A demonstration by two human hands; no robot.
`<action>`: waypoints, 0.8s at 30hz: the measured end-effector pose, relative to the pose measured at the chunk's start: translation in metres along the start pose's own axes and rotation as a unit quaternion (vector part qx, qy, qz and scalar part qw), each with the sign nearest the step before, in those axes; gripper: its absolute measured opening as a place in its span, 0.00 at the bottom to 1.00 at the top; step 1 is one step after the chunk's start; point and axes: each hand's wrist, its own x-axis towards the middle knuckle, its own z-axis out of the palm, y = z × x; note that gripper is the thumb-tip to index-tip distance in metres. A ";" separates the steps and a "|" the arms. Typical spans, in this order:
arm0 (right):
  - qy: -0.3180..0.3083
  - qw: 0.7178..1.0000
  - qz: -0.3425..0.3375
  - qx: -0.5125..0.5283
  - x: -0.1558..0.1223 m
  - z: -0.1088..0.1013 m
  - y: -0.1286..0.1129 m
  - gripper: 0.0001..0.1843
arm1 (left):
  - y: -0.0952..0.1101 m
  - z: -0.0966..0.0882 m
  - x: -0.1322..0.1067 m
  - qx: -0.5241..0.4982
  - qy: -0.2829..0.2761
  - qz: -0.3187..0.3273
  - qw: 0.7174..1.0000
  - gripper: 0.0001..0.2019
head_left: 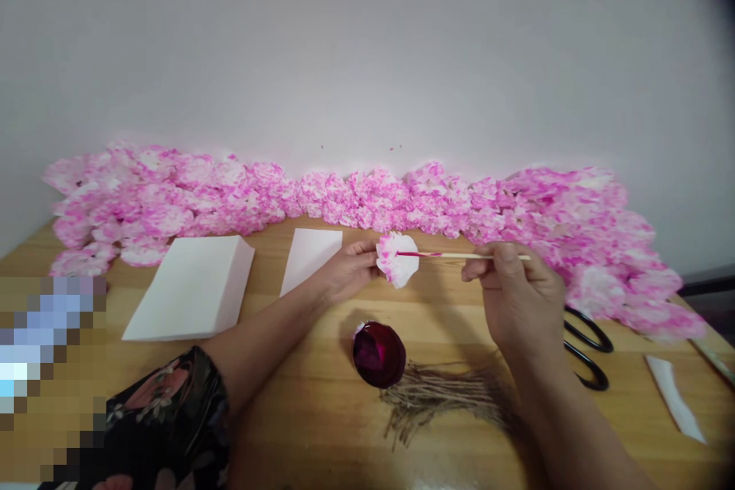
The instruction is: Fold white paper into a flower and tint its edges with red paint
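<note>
Between the fingers of my left hand (357,269) is a white paper flower (406,264) with pink along its left edge. My right hand (514,291) pinches a thin wooden stick (453,255), held level. Its tip is stained deep pink and lies against the front of the flower. Below the flower stands a small round cup (379,354) of dark magenta liquid. A bundle of thin brown twigs (448,392) lies beside the cup, partly behind my right forearm.
Pink and white paper flowers (367,195) are heaped along the wall. A thick stack of white paper (192,283) and a white sheet (310,253) lie at left. Black scissor handles (591,333) show beside my right wrist, with a paper strip (676,398) farther right.
</note>
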 end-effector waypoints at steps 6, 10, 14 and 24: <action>0.018 0.999 0.016 0.027 0.000 0.000 -0.001 0.10 | 0.001 0.001 -0.001 -0.012 0.016 -0.004 1.000 0.15; 0.014 1.000 0.017 -0.012 0.000 0.000 0.000 0.12 | 0.002 0.003 -0.001 -0.015 0.021 -0.006 1.000 0.12; 0.002 0.999 0.020 -0.030 0.000 0.001 0.001 0.13 | 0.001 0.002 0.000 -0.016 0.022 -0.005 1.000 0.11; 0.010 0.999 0.028 0.016 0.001 -0.001 0.001 0.10 | 0.001 0.001 0.000 -0.017 0.019 0.002 1.000 0.14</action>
